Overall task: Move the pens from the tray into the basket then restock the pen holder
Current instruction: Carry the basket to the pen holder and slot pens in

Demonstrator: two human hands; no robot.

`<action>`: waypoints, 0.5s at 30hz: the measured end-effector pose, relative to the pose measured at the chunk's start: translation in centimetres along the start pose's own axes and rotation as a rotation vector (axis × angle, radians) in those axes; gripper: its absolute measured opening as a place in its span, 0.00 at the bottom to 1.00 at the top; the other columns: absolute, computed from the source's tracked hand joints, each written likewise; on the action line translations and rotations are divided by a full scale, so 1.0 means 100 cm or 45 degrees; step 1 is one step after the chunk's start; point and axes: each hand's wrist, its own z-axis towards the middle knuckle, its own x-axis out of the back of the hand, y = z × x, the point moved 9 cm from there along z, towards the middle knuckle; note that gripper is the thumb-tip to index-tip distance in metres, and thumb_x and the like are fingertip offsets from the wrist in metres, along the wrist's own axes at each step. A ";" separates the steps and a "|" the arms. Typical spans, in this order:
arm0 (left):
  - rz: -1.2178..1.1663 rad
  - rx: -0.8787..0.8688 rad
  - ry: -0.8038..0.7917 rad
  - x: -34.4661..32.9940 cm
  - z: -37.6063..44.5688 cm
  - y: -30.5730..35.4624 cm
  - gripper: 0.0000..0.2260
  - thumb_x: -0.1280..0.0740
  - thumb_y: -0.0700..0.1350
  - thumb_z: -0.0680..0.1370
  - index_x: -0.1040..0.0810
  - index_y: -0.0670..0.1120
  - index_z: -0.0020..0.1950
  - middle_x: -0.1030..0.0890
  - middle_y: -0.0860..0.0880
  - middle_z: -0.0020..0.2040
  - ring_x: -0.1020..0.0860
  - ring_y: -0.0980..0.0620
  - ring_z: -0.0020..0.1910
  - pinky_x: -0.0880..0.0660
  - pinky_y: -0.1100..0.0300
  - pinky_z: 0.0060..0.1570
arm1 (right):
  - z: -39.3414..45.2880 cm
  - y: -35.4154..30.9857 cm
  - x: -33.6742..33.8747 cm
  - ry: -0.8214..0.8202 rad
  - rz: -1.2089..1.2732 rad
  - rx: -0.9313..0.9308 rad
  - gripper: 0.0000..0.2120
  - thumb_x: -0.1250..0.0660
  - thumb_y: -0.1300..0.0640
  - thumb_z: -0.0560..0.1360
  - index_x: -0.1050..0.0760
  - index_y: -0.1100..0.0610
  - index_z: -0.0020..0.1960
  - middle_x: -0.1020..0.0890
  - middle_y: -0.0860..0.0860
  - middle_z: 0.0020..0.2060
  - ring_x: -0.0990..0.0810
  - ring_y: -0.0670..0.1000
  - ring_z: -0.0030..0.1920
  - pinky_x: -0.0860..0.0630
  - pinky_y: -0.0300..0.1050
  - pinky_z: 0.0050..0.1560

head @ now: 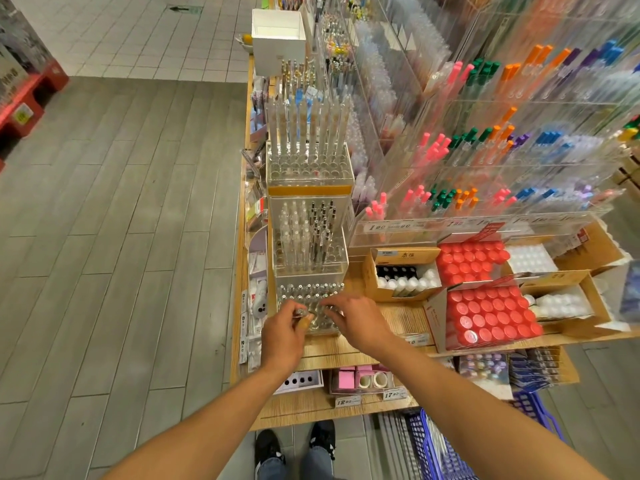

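A clear acrylic pen holder (pixel 311 296) stands at the near end of a wooden shelf, its grid of holes filled with several clear pens. My left hand (pixel 282 336) is at the holder's front left corner and pinches the top of a clear pen (pixel 300 312). My right hand (pixel 356 318) reaches over the front right of the holder with curled fingers on pen tops. A blue basket (pixel 433 448) stands on the floor at the lower right, holding long pale pens.
Taller stepped acrylic holders (pixel 310 168) with clear and dark pens rise behind the front one. Racks of coloured pens (pixel 485 150) fill the right. Cardboard boxes of red-capped bottles (pixel 490 315) sit right of my hands. Open grey floor lies to the left.
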 end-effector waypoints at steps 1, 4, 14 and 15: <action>0.029 -0.011 -0.006 -0.002 0.001 0.000 0.05 0.29 0.42 0.77 0.23 0.50 0.48 0.20 0.57 0.40 0.21 0.60 0.39 0.29 0.66 0.34 | -0.002 0.002 -0.001 0.005 0.046 -0.005 0.12 0.34 0.55 0.78 0.21 0.51 0.61 0.16 0.48 0.52 0.19 0.49 0.50 0.26 0.41 0.48; 0.096 -0.028 -0.036 -0.008 0.004 -0.001 0.03 0.30 0.41 0.78 0.22 0.47 0.49 0.18 0.52 0.40 0.20 0.53 0.39 0.23 0.57 0.38 | -0.007 0.004 0.000 0.039 0.163 -0.028 0.14 0.32 0.59 0.77 0.21 0.52 0.62 0.16 0.47 0.52 0.21 0.43 0.48 0.31 0.35 0.50; 0.256 0.056 -0.021 -0.020 0.015 -0.007 0.08 0.28 0.44 0.77 0.19 0.48 0.56 0.20 0.52 0.37 0.25 0.58 0.30 0.33 0.63 0.30 | -0.015 0.023 0.008 0.142 0.335 -0.162 0.10 0.31 0.61 0.76 0.20 0.54 0.56 0.17 0.47 0.51 0.22 0.42 0.41 0.23 0.37 0.48; 0.257 0.064 -0.009 -0.020 0.015 -0.008 0.09 0.28 0.44 0.77 0.18 0.48 0.57 0.21 0.54 0.35 0.26 0.58 0.29 0.33 0.64 0.29 | -0.016 0.023 0.009 0.152 0.342 -0.166 0.10 0.31 0.62 0.76 0.20 0.55 0.56 0.17 0.48 0.51 0.22 0.42 0.42 0.22 0.39 0.49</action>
